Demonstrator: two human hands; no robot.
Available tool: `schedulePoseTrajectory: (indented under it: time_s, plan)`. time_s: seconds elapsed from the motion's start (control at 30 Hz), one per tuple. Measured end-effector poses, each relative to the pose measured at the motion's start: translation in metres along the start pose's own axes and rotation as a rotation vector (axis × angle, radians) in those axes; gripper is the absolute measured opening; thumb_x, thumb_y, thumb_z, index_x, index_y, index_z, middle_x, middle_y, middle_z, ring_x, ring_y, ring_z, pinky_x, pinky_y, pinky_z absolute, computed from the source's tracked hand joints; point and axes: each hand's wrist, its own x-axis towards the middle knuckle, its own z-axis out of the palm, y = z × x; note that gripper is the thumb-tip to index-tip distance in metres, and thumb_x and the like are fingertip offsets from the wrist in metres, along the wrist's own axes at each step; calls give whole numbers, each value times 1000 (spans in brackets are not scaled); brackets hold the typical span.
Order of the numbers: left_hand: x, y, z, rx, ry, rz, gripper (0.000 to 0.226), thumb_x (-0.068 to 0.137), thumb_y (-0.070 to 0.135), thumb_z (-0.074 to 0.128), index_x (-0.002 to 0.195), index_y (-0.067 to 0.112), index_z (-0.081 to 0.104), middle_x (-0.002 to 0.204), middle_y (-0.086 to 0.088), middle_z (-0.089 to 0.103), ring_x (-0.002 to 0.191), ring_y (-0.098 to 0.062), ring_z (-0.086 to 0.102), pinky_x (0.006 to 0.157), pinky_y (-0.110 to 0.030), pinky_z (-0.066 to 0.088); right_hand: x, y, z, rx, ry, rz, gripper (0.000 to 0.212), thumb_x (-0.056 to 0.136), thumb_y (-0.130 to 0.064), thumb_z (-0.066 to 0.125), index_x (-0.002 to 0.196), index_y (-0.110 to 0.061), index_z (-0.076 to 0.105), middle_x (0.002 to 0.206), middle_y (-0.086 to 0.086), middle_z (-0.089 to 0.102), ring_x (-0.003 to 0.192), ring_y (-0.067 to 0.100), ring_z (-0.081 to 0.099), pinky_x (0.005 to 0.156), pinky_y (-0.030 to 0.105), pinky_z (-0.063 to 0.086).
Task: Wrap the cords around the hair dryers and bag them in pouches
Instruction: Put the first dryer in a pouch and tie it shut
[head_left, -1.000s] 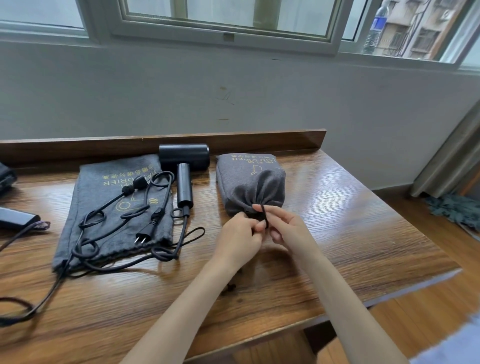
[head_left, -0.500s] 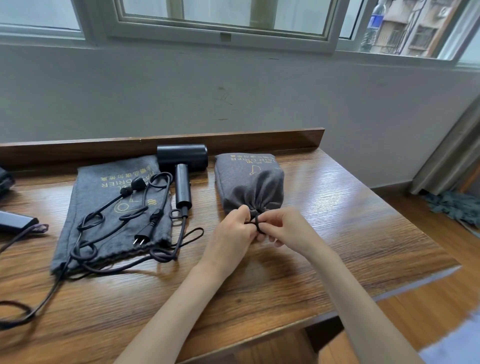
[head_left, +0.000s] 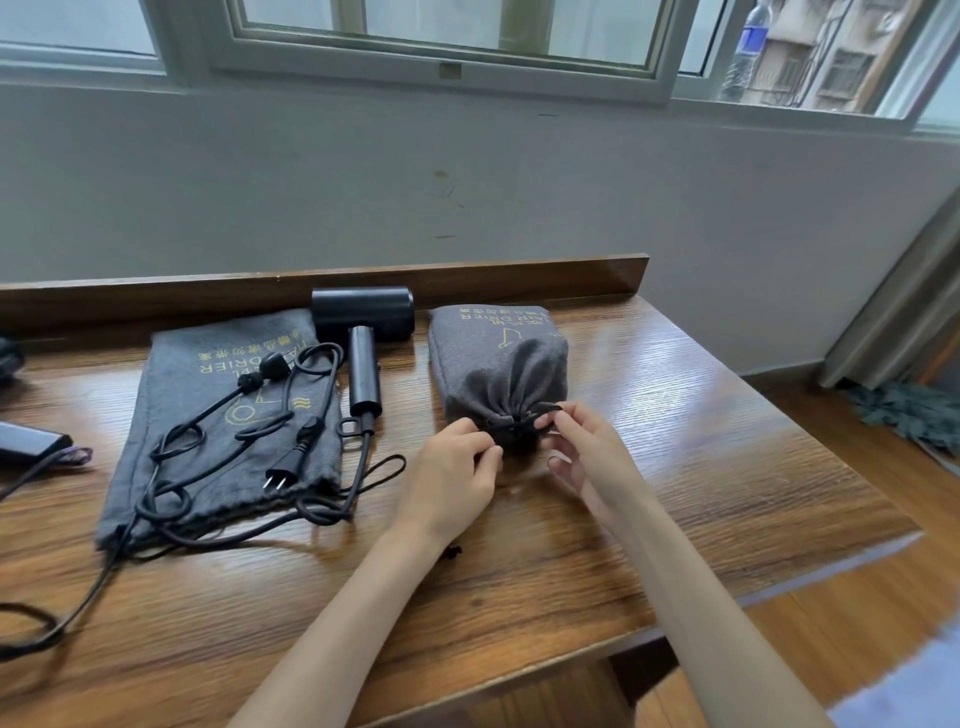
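Observation:
A filled grey pouch (head_left: 498, 358) lies on the wooden table (head_left: 675, 415), its gathered mouth facing me. My left hand (head_left: 452, 478) and my right hand (head_left: 587, 457) each pinch the black drawstring (head_left: 514, 423) at that mouth, one on either side. Left of it a black hair dryer (head_left: 363, 332) lies with its handle toward me. Its loose black cord (head_left: 234, 431) sprawls over a flat empty grey pouch (head_left: 176, 415), the plug (head_left: 283, 470) resting on the fabric.
A raised wooden lip (head_left: 467, 275) runs along the table's back against the wall. At the far left edge lies another dark object (head_left: 31, 441) with a cord trailing off (head_left: 31, 629). The table's right edge drops to a wood floor.
My hands have drawn slightly apart at the pouch mouth, pulling the drawstring ends sideways. The dryer and flat pouch have not moved.

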Motion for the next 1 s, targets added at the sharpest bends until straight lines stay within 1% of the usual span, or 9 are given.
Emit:
schedulePoseTrajectory:
  time_s: [0.1, 0.23, 0.33, 0.43, 0.53, 0.6, 0.8, 0.9, 1.0]
  plan:
    - [2, 1, -3, 26, 8, 2, 25, 87, 18, 55, 66, 8, 64, 70, 0, 53, 64, -18, 51, 62, -39, 44, 1, -1, 2, 46, -55, 7, 24, 98, -6, 37, 80, -19, 45, 57, -8, 44, 48, 3, 36, 44, 13, 30]
    - [3, 0, -10, 212, 20, 104, 28, 87, 22, 53, 62, 12, 58, 67, 3, 51, 58, -21, 53, 47, -31, 40, 14, -1, -21, -1023, -16, -668, 13, 92, -16, 44, 85, -18, 54, 65, -2, 48, 64, 6, 40, 62, 20, 34]
    - [3, 1, -16, 396, 37, 157, 26, 80, 25, 55, 55, 17, 52, 60, 5, 47, 44, -19, 51, 35, -22, 28, 18, -2, -35, -1284, 49, -952, 19, 87, -23, 44, 86, -14, 61, 65, -11, 45, 74, 8, 40, 72, 24, 33]
    - [2, -2, -13, 435, 59, 152, 24, 77, 25, 56, 55, 17, 53, 61, 4, 48, 41, -22, 51, 33, -22, 29, 9, 8, -26, -912, 76, -692, 11, 88, -17, 49, 83, -14, 58, 71, -14, 50, 76, 4, 47, 72, 18, 39]
    - [-1, -3, -6, 391, 69, 145, 23, 80, 26, 53, 60, 16, 56, 64, 3, 49, 45, -23, 52, 36, -23, 30, 4, 4, -14, 2, -64, -213, 15, 86, 0, 51, 82, -13, 44, 70, -2, 46, 58, 2, 51, 49, 16, 36]
    - [0, -2, -6, 381, 92, 122, 22, 80, 26, 52, 60, 16, 54, 63, 2, 50, 46, -24, 53, 36, -24, 31, 3, 0, -15, 146, -140, -121, 20, 75, -1, 52, 83, -15, 40, 66, -1, 39, 50, 4, 41, 43, 14, 24]
    - [5, 0, -13, 498, 117, 144, 24, 75, 23, 52, 52, 17, 48, 54, 1, 48, 39, -24, 51, 37, -20, 22, 13, 0, -28, -1368, -174, -805, 35, 77, -2, 58, 87, -25, 33, 64, -7, 47, 53, 15, 43, 49, 25, 31]
    - [6, -4, -21, 557, 84, 204, 22, 71, 21, 59, 52, 15, 49, 54, 1, 47, 37, -25, 50, 40, -17, 14, 13, 1, -29, -1565, -134, -900, 43, 69, 0, 70, 85, -21, 36, 57, -4, 50, 46, 17, 45, 44, 20, 20]
    - [4, -7, -20, 539, 76, 187, 21, 73, 21, 59, 54, 14, 52, 57, 1, 49, 39, -26, 51, 37, -18, 17, 14, 9, -28, -1530, -135, -893, 41, 67, -1, 70, 83, -21, 38, 62, -5, 49, 51, 17, 43, 45, 22, 26]
